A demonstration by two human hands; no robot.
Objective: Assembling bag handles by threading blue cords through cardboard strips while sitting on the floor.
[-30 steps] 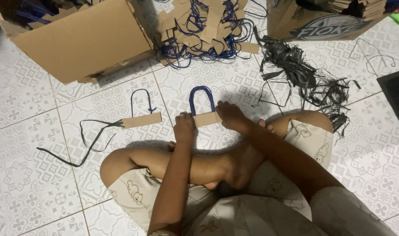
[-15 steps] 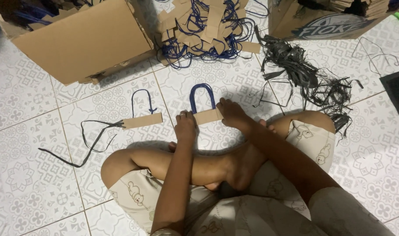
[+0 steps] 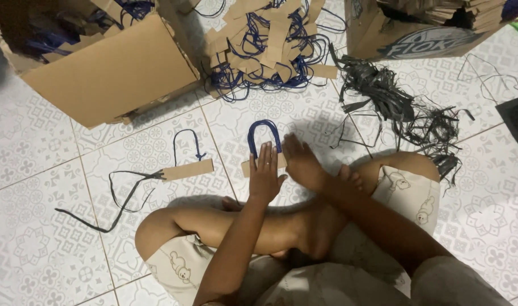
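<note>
I sit cross-legged on a patterned tile floor. A small cardboard strip [image 3: 246, 168] with a blue cord loop [image 3: 263, 128] lies flat in front of my legs. My left hand [image 3: 265, 177] lies flat on the strip with fingers stretched out over the loop's base. My right hand [image 3: 298, 161] presses flat on the strip's right end, fingers pointing away from me. Neither hand grips anything. To the left lies another cardboard strip [image 3: 187, 170] with a thin blue loop [image 3: 186, 141].
A black cord [image 3: 120, 198] trails on the floor at left. A pile of finished cardboard strips with blue cords [image 3: 267, 48] lies ahead. A tangle of black strips [image 3: 403, 110] sits at right. Cardboard boxes stand at back left [image 3: 108, 71] and back right [image 3: 417, 34].
Both hands have flattened onto the cardboard strip: the left fingers now stretch out over the loop's base, and the right hand has slid closer beside it.
</note>
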